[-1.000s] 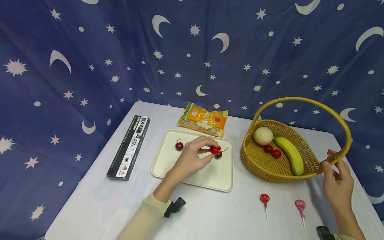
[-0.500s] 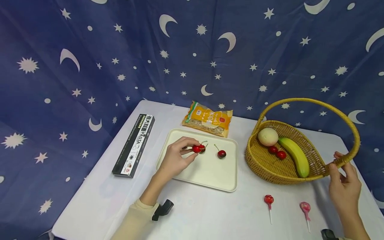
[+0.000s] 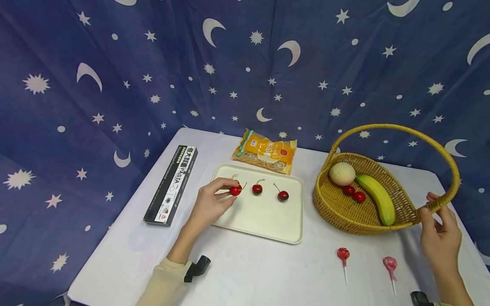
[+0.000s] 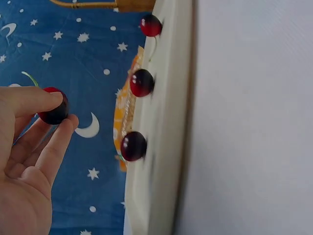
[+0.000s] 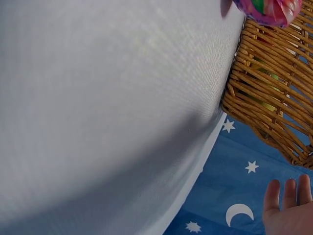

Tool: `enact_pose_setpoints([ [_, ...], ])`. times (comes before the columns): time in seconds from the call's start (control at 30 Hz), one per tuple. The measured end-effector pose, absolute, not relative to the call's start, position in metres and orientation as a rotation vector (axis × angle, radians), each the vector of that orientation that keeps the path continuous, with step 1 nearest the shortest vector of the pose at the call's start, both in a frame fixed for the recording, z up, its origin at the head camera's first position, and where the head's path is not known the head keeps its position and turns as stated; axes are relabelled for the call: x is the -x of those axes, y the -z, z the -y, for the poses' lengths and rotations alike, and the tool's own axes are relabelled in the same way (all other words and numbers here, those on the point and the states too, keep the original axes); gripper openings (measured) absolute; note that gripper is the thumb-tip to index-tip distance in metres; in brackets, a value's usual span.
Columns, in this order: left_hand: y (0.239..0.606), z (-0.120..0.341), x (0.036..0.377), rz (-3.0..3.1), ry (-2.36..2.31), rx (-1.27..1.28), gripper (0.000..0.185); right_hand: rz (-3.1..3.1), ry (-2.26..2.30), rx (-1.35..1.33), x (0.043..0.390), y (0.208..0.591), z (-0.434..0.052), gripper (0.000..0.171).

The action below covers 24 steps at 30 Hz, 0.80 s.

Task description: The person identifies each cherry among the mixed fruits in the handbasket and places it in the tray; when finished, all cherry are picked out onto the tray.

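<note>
My left hand (image 3: pixel 209 203) pinches a red cherry (image 4: pixel 55 107) between thumb and fingers, above the left part of the cream tray (image 3: pixel 264 225). The left wrist view shows the held cherry apart from the tray, its green stem pointing up. On the tray sit a middle cherry (image 3: pixel 257 189) and a right cherry (image 3: pixel 283 196), both with stems. A third, left cherry (image 4: pixel 133 146) is mostly hidden behind the held one in the head view. My right hand (image 3: pixel 442 236) holds the base of the wicker basket's arched handle (image 3: pixel 436 207), thumb in front and fingers behind.
In the wicker basket (image 3: pixel 329 219) lie a banana (image 3: pixel 377 199), a pale round fruit (image 3: pixel 342 174) and two small red fruits (image 3: pixel 359 196). Two lollipops (image 3: pixel 343 253) lie in front. A pasta box (image 3: pixel 170 187) is left of the tray, an orange grain bag (image 3: pixel 266 151) behind it.
My left hand has moved left across the tray with the cherry, uncovering the middle and right cherries. The right hand stays at the basket handle. The head view has shifted slightly.
</note>
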<state>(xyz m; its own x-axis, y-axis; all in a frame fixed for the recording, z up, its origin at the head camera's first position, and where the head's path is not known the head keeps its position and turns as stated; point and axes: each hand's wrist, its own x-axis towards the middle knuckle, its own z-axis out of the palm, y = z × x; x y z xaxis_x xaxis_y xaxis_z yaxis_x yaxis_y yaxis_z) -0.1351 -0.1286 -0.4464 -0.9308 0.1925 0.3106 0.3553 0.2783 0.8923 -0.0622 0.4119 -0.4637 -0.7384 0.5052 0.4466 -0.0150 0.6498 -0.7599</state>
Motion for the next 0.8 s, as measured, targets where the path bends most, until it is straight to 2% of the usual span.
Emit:
enact_pose_setpoints([
  [0.33, 0.458, 0.142, 0.134, 2.416, 1.664, 0.470, 0.036, 2.224, -1.033, 0.415, 0.062, 0.464, -0.412, 0.042],
  [0.8, 0.465, 0.146, 0.135, 2.629, 1.178, 0.444, 0.028, 2.231, -1.035, 0.395, 0.061, 0.463, -0.410, 0.043],
])
